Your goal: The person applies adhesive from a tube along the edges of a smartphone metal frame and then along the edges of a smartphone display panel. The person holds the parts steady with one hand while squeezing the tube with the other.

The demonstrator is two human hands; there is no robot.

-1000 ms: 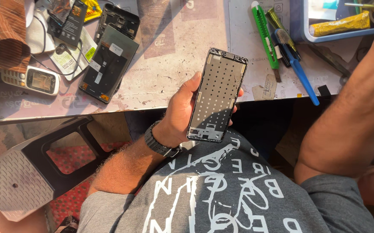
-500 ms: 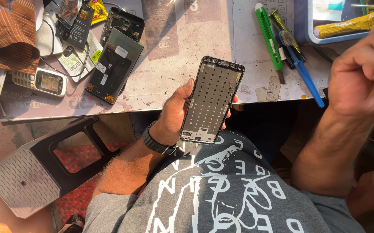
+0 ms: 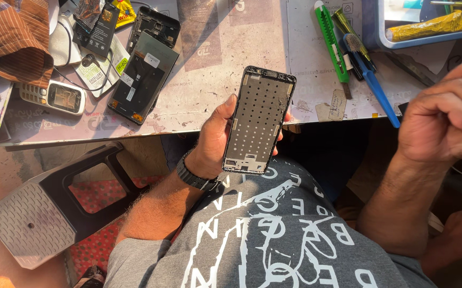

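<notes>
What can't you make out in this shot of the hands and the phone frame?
Head view only:
- Right hand: fist closed and cut by the right edge, so any contents are hidden.
- Phone frame in left hand: its far face is turned away.
- Blue tray: cut off by the top edge.

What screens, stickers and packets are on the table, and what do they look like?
Small grey keypad phone, left side of table: its little screen is dark.
Flat black phone display panel, beside it: white stickers on its back.
Yellow rectangular label, touching that panel's upper left.
Yellow packet, top edge.
Yellow tube, lying in blue tray, top right.
</notes>
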